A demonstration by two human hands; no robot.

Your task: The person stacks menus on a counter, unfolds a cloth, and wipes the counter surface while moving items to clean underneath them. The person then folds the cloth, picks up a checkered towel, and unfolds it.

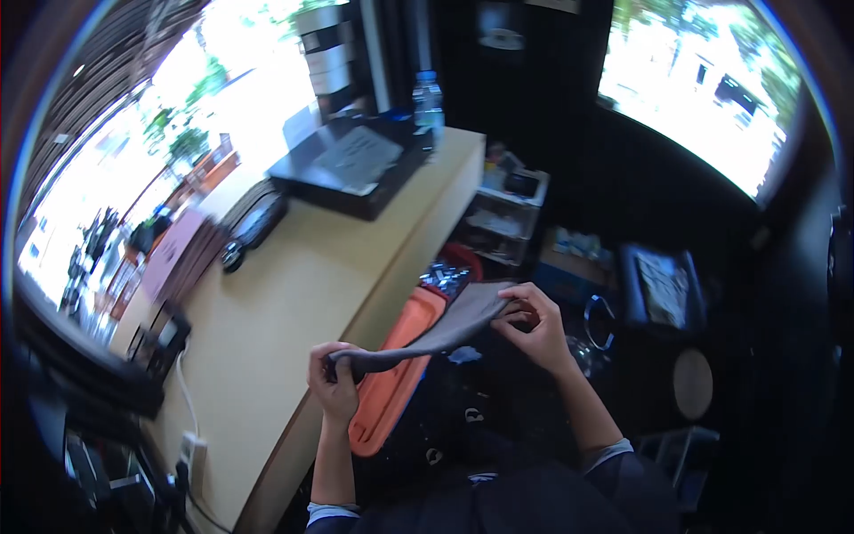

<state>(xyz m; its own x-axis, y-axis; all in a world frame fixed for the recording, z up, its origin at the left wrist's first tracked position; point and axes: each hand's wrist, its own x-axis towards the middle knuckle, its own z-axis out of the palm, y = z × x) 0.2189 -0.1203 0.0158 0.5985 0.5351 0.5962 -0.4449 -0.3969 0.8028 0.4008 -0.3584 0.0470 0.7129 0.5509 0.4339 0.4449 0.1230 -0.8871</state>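
Note:
A grey piece of cloth hangs stretched between my two hands, sagging a little in the middle. My left hand pinches its rolled or folded left end. At the right, the fingers and thumb of my right hand grip its upper right corner. Behind and below the cloth lies an orange lid-like object, beside the edge of the wooden table.
On the table are a black box with a grey sheet, a water bottle, dark glasses or a case, pink folders and a power strip. A white shelf and a dark tray are beyond.

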